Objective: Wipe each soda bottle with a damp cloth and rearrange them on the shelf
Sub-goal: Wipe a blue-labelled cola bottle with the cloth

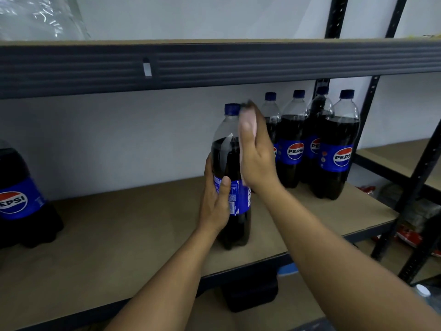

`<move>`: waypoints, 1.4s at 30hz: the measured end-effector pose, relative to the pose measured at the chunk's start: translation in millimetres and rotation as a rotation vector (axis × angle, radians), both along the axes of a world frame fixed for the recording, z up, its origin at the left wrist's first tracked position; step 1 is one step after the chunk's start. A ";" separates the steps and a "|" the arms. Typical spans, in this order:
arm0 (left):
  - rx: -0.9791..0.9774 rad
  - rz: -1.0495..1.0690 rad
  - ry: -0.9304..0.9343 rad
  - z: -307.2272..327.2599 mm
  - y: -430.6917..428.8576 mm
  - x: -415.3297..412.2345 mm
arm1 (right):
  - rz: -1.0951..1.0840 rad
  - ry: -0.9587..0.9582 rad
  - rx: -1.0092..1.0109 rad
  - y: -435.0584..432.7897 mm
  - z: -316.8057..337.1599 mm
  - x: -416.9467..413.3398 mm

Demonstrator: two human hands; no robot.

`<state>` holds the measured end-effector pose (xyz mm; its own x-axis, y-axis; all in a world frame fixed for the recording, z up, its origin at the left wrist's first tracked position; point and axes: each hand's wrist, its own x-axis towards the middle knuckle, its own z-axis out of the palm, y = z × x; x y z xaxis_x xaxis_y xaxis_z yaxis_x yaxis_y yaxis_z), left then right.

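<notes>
Middle shelf board (119,223), brown fibreboard on a dark metal frame. One Pepsi bottle (226,149) is stood upright near the front centre of the board, blue cap on, dark cola up to the shoulder, label turned sideways to the camera.

Left hand (214,204): wrapped around the bottle at label height. The thumb is laid across the front of the label; the fingers are curled round the far side, out of sight.

Right hand (259,158): raised against the bottle's right shoulder, fingers stretched upward toward the cap. A pale pink cloth (248,129) is pressed flat between these fingers and the clear upper part of the bottle. The fingertips are motion-blurred, so their exact contact near the cap cannot be told.

A cluster of four more Pepsi bottles (292,149) is seen at the back right of the same board, upright, capped, close together, well apart from the held bottle. A further bottle at the left edge (16,199) is cut off by the frame.

Above, the ribbed beam of the upper shelf (214,65) is noted, with crinkled clear plastic (35,17) on that level. Below the board a black box (250,292) is visible. Red packets (410,237) are seen low on the right, beside a second rack (393,158).
</notes>
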<state>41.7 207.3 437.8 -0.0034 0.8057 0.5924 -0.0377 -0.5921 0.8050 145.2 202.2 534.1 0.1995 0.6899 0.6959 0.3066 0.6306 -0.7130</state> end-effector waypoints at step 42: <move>0.008 0.191 0.061 -8.3 -8.8 12.3 | -0.071 0.142 -0.268 -23.5 -169.8 -10.7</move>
<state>54.0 198.5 429.5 -0.1199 0.7891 0.6024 0.1247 -0.5900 0.7977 134.6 178.7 364.3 0.3365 0.8258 0.4527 0.2286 0.3947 -0.8899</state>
